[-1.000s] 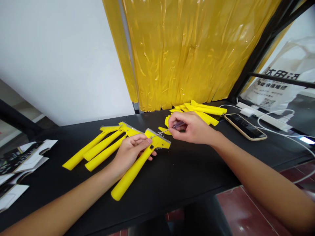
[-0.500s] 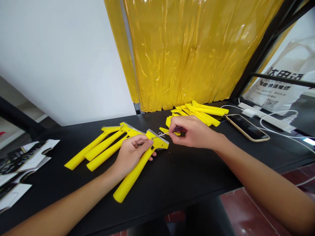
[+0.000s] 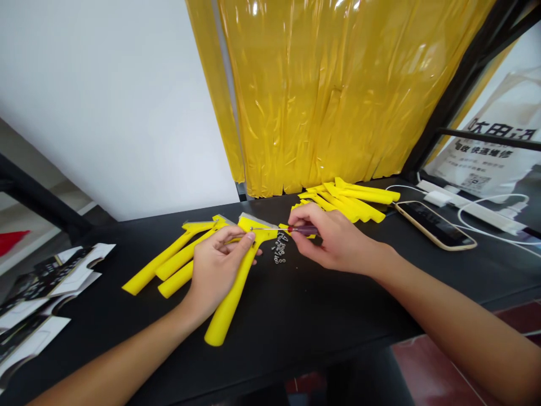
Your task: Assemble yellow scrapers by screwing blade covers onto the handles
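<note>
Both hands have shifted slightly left with the scraper (image 3: 236, 270). Left hand (image 3: 217, 268) grasps its handle; right hand (image 3: 329, 239), at 3 o'clock, pinches a screwdriver (image 3: 291, 229) against its head, above loose screws (image 3: 279, 251).

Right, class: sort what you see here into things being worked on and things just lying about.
In use:
left hand
right hand
yellow scraper
small screwdriver
loose screws

Lying about:
smartphone
white charger cable
printed cards
yellow plastic curtain
</note>
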`<action>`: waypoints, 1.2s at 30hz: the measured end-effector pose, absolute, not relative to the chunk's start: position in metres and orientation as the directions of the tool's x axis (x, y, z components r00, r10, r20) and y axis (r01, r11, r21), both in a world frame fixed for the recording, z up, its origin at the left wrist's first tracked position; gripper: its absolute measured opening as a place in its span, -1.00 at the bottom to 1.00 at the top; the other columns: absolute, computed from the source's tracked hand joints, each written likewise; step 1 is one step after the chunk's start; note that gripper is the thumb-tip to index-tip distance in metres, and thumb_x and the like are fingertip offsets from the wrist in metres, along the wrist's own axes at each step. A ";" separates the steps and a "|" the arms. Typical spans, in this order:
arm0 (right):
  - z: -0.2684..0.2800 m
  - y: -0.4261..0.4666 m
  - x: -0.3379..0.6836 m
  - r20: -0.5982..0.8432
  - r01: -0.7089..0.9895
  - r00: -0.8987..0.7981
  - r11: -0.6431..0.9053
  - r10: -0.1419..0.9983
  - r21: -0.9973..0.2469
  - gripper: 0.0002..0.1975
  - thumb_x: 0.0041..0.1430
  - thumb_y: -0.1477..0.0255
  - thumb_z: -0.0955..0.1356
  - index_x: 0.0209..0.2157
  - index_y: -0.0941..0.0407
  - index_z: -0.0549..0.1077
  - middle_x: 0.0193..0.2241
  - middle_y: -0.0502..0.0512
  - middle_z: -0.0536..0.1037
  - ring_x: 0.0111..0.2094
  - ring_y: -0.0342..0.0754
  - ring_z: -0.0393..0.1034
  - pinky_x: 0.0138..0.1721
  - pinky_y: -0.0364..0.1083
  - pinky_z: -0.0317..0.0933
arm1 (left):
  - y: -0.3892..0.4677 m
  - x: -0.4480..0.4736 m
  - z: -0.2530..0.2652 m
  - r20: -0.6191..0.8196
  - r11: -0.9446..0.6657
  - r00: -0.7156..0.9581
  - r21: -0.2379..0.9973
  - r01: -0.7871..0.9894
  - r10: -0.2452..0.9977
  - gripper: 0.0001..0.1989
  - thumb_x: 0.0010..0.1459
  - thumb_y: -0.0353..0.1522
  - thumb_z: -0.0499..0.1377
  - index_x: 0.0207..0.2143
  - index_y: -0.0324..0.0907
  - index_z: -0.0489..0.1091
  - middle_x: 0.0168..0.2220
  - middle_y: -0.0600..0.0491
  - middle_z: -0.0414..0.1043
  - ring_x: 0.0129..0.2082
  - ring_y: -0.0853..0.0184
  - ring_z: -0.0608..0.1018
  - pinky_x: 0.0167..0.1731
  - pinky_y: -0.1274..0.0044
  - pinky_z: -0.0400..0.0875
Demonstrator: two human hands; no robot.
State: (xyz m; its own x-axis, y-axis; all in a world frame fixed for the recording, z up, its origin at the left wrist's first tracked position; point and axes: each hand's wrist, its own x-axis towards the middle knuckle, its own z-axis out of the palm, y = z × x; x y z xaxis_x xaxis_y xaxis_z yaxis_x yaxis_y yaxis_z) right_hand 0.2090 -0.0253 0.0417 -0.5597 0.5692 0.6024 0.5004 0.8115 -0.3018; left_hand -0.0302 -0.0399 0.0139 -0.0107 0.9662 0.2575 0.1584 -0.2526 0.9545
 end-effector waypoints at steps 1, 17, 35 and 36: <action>0.041 -0.025 0.209 0.596 0.492 -0.552 0.805 0.583 -0.333 -0.87 0.33 0.42 0.29 -0.10 0.09 0.32 -0.26 0.06 0.58 -0.34 -0.10 0.48 -0.33 -0.14 0.26 | -0.039 -0.031 0.015 0.264 -0.258 -0.019 0.953 0.159 0.964 -0.76 0.10 -0.22 0.35 -0.31 -0.18 0.46 -0.42 0.05 0.58 -0.46 0.22 0.67 -0.47 0.47 0.61; 0.027 -0.015 0.202 0.509 0.630 -0.488 0.690 0.709 -0.357 -0.76 0.43 0.26 0.17 -0.16 0.11 0.35 -0.32 0.09 0.56 -0.35 -0.04 0.43 -0.35 -0.09 0.11 | -0.032 -0.037 0.020 0.419 -0.360 -0.119 0.869 0.339 0.900 -0.75 0.10 -0.20 0.34 -0.30 -0.17 0.45 -0.41 0.04 0.60 -0.43 0.21 0.68 -0.42 0.50 0.61; 0.021 -0.014 0.193 0.443 0.567 -0.406 0.601 0.799 -0.564 -0.66 0.44 0.25 0.14 -0.39 0.09 0.31 -0.48 -0.01 0.44 -0.43 -0.12 0.31 -0.35 -0.10 0.08 | -0.029 -0.044 0.018 0.566 -0.445 -0.071 0.714 0.541 0.821 -0.77 0.09 -0.23 0.35 -0.23 -0.13 0.50 -0.37 0.06 0.60 -0.38 0.25 0.66 -0.39 0.51 0.56; 0.020 -0.014 0.192 0.436 0.562 -0.407 0.596 0.803 -0.574 -0.65 0.44 0.23 0.15 -0.40 0.09 0.31 -0.48 -0.02 0.44 -0.43 -0.12 0.31 -0.35 -0.10 0.09 | -0.030 -0.044 0.018 0.578 -0.452 -0.066 0.699 0.554 0.813 -0.77 0.09 -0.23 0.35 -0.23 -0.12 0.50 -0.37 0.06 0.60 -0.38 0.25 0.66 -0.39 0.51 0.56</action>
State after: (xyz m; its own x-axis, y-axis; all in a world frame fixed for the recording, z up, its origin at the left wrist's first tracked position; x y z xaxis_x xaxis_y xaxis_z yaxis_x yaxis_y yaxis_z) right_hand 0.1920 -0.0137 0.0204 -0.4065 0.8030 0.4359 0.5620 0.5959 -0.5736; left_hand -0.0443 -0.0298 0.0182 -0.0663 0.8132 0.5782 0.5536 -0.4521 0.6994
